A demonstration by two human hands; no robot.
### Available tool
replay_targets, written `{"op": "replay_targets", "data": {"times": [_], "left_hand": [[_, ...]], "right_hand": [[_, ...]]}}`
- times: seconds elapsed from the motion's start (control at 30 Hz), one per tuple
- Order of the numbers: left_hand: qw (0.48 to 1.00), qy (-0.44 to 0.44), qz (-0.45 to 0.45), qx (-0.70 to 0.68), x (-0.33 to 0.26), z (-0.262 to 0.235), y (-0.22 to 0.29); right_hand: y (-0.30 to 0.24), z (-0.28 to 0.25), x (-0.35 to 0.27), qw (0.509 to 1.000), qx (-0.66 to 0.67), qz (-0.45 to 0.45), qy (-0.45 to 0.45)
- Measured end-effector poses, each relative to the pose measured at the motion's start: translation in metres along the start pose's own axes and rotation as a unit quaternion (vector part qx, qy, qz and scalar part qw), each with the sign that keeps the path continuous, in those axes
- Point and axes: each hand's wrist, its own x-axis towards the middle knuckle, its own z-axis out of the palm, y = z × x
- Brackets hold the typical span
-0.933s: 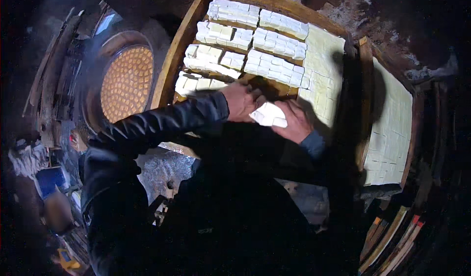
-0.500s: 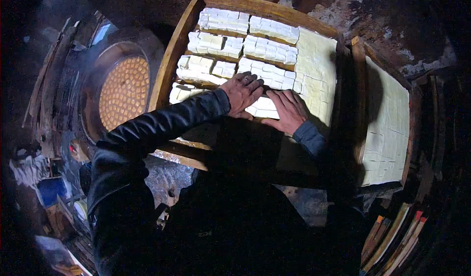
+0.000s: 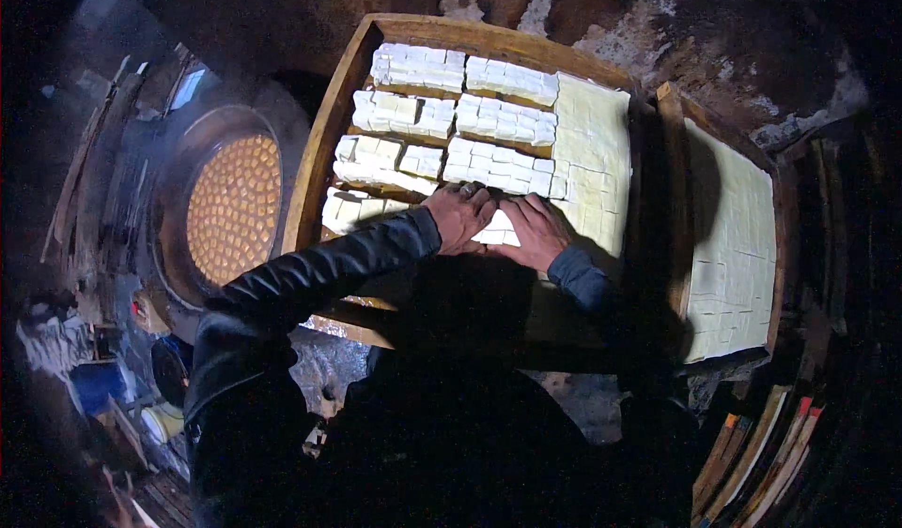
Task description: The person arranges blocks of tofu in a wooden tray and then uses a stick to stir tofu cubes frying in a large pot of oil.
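While both hands press side by side on the same small cluster of pale blocks point(image 3: 495, 230) at the near edge of the wooden tray point(image 3: 331, 119), the main risk, as I judge it, is crushing or smearing them. The left hand point(image 3: 458, 218) lies flat with fingers spread over the cluster's left end, and the right hand point(image 3: 532, 230) lies palm down just beside it, its fingers reaching onto the same white pieces. Neither hand grips anything; they rest on top and partly hide the blocks. The pieces look soft and cleanly cut, so uneven pressure could break a corner or squash a block out of shape. Pushing forward too hard could shove the cluster into the row of cut blocks point(image 3: 498, 163) just beyond the fingertips and knock that line crooked. On the right, touching those rows, lies a scored uncut slab point(image 3: 594, 157), and a sideways slide of the right hand could dent its edge. The near part of the tray sits in deep shadow, so a block slipping off toward the body might go unseen. A second tray point(image 3: 735, 246) holding another pale slab stands to the right, well clear of the hands, and the round pan of golden pieces point(image 3: 235, 207) on the left is also out of reach of any slip.
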Motion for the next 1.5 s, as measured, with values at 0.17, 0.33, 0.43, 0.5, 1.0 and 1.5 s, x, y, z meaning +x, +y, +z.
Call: {"op": "replay_targets", "data": {"times": [0.17, 0.33, 0.43, 0.5, 1.0, 1.5], "left_hand": [[0.995, -0.096, -0.010, -0.019, 0.007, -0.022, 0.003], [0.994, 0.010, -0.056, -0.091, 0.067, -0.059, -0.018], [0.993, 0.006, -0.101, -0.064, 0.149, -0.076, -0.050], [0.994, 0.021, -0.107, -0.018, 0.206, -0.040, -0.089], [0.986, 0.016, -0.166, -0.026, 0.325, 0.074, -0.137], [0.978, 0.177, 0.026, -0.106, 0.377, 0.227, -0.270]], "right_hand": [[-0.004, -0.030, -0.001, 0.999, -0.007, 0.014, -0.048], [0.064, -0.104, 0.010, 0.998, 0.015, 0.052, -0.027], [0.165, -0.142, 0.037, 1.000, -0.016, 0.015, 0.017], [0.226, -0.143, 0.060, 0.997, -0.062, 0.043, -0.029], [0.350, -0.057, 0.084, 0.996, -0.012, 0.029, -0.080], [0.355, -0.096, 0.111, 0.944, 0.009, 0.120, -0.306]]}}
